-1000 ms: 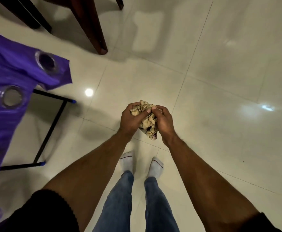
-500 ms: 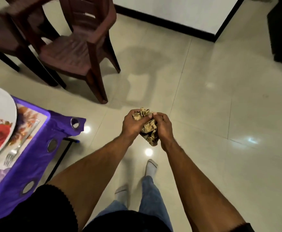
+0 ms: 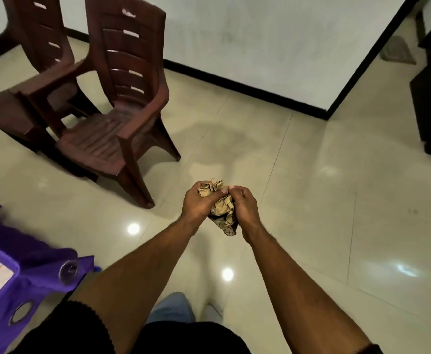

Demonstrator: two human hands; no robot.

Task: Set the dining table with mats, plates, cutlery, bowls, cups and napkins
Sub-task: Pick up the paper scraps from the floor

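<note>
Crumpled napkin (image 3: 222, 206) half-hidden in curled fingers of left hand (image 3: 196, 204) and right hand (image 3: 245, 205) — pattern unclear.

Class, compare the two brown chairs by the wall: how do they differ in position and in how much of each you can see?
The nearer chair stands in full view, seat, arms and legs showing; the farther chair sits behind it and to its left, largely hidden. The nearer chair's seat is plainly visible, while the farther chair shows mainly its backrest and one arm. Both are dark brown, slatted-back armchairs standing upright on the tiled floor.
</note>
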